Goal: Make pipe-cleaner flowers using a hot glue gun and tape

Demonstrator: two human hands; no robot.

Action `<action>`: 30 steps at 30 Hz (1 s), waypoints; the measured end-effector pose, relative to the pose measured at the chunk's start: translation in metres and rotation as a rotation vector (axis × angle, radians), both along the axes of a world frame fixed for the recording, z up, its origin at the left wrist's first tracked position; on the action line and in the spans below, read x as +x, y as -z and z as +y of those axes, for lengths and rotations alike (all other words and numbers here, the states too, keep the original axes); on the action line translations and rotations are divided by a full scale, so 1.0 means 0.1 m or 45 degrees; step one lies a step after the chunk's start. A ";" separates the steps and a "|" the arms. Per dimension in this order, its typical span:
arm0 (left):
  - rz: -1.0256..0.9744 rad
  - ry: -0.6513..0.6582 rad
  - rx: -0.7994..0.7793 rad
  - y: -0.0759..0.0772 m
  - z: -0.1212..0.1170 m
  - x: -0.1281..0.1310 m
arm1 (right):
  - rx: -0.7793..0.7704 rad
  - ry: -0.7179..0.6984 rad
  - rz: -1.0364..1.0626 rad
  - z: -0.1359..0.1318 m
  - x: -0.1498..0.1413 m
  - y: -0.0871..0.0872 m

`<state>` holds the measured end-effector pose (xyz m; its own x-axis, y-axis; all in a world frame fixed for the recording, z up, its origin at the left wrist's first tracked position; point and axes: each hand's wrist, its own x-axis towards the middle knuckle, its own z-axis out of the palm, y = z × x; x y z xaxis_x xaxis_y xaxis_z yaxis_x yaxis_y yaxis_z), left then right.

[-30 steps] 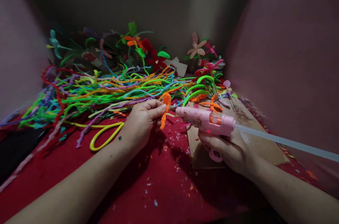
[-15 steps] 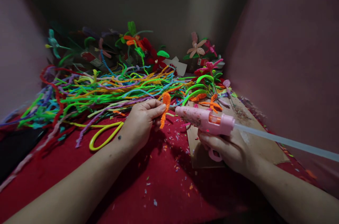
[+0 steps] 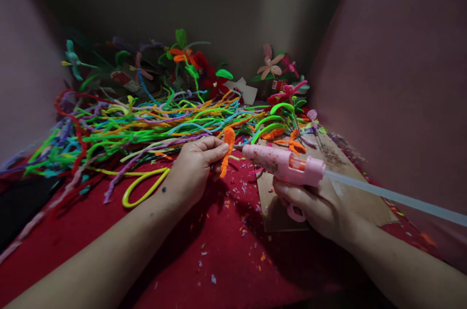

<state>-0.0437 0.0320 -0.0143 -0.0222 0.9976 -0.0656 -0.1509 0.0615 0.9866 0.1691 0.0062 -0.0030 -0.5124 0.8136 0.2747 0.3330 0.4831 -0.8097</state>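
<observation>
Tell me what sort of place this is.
Probably a small craft-making corner, though whether at home or in a shop I cannot tell. The signs are the pink glue gun, the heap of colourful fuzzy stems and the fuzzy flowers at the back.

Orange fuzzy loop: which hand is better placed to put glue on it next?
Probably the right hand: it grips the pink glue gun, nozzle pointing toward the orange pipe-cleaner loop. The left hand pinches that loop.
</observation>
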 end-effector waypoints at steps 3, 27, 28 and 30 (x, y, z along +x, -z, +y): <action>-0.012 0.013 0.017 0.01 0.00 0.00 | 0.038 0.038 0.023 0.01 0.00 0.04; 0.010 0.023 0.005 0.02 0.01 -0.02 | 0.077 -0.111 -0.012 0.02 0.01 0.05; 0.011 0.025 0.003 0.01 0.01 -0.02 | 0.063 -0.129 -0.002 0.02 0.01 0.04; 0.011 0.025 0.002 0.00 0.00 -0.01 | 0.035 -0.173 0.025 0.02 0.00 0.02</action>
